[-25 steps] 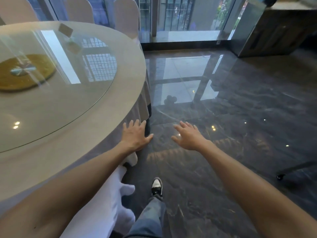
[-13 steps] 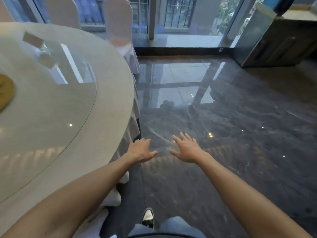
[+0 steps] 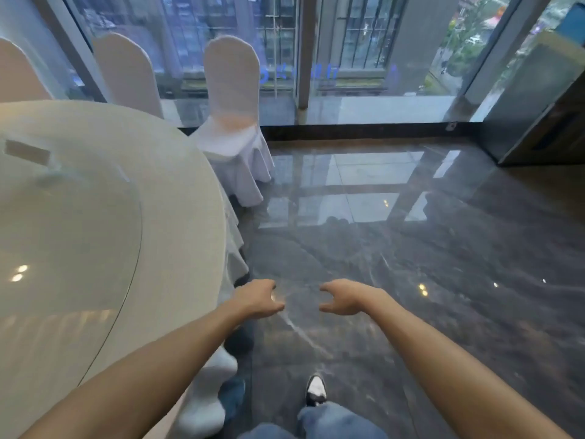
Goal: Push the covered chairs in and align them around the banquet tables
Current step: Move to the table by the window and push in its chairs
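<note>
A: Hands?
B: Both empty. Left hand (image 3: 258, 297) and right hand (image 3: 343, 297) out front over dark floor (image 3: 411, 264), fingers loosely curled, a gap between them, touching nothing.
A: Chairs?
B: Nearest chair (image 3: 232, 122) ahead, tucked against the round table (image 3: 177, 217) edge by the window (image 3: 348, 42). Two more behind the table.

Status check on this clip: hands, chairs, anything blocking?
Left hand and right hand open, empty, over the floor. Nearest covered chair stands ahead by the round table, untouched. Path looks clear.
</note>
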### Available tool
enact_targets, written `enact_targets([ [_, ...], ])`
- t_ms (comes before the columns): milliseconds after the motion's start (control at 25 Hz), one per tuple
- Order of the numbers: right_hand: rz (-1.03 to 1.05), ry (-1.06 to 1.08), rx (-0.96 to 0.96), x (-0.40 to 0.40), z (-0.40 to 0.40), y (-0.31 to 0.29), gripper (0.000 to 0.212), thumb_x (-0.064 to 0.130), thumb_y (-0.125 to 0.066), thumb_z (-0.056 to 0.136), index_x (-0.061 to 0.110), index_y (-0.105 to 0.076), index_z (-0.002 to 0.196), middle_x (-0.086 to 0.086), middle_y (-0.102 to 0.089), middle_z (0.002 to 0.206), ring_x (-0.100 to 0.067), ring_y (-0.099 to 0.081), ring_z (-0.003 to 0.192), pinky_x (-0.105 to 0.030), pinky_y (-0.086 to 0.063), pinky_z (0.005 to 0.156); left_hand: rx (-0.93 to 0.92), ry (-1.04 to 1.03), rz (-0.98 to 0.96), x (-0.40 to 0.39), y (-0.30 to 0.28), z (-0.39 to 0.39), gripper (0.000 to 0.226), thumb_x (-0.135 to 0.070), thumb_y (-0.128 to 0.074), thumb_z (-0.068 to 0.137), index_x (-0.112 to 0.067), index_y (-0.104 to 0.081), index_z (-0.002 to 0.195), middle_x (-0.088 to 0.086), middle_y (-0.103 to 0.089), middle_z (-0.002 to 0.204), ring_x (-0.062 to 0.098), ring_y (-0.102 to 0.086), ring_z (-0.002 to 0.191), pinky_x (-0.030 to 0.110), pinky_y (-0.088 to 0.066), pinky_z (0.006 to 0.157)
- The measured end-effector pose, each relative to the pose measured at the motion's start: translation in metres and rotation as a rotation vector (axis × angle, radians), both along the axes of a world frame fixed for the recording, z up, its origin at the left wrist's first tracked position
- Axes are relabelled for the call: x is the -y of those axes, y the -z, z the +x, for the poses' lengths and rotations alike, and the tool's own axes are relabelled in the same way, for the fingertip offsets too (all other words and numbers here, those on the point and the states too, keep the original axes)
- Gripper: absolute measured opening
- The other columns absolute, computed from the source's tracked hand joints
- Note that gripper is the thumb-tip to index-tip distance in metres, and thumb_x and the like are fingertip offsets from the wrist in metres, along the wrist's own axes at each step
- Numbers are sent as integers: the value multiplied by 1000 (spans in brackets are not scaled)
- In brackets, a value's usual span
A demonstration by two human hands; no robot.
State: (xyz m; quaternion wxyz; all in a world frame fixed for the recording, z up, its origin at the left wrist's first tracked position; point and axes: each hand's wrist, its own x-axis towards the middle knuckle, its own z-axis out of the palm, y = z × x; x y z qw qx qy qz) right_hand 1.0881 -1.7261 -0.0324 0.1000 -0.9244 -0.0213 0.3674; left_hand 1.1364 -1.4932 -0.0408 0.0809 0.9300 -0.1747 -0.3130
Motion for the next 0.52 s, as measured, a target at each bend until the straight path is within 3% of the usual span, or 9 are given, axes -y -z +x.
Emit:
enact_targets([
  [280, -20, -101, 4, 82, 241, -27, 66, 50, -54, 94, 19, -37, 149, -6, -40, 153, -27, -40, 138, -41, -35, 111, 48, -161, -78, 73, -26, 209, 66, -55, -54, 79, -19, -54, 134, 0, -58, 138, 23, -56, 123, 39, -48, 96],
  [520, -59, -198, 28, 121, 469, -35, 62, 45, -53, 96, 19, -36, 150, -7, -39, 154, -27, -39, 138, -41, -34, 111, 41, -211, -49, 113, -13, 428, 52, -50, -55, 76, -18, -60, 116, 3, -65, 118, 27, -62, 106, 38, -49, 86],
])
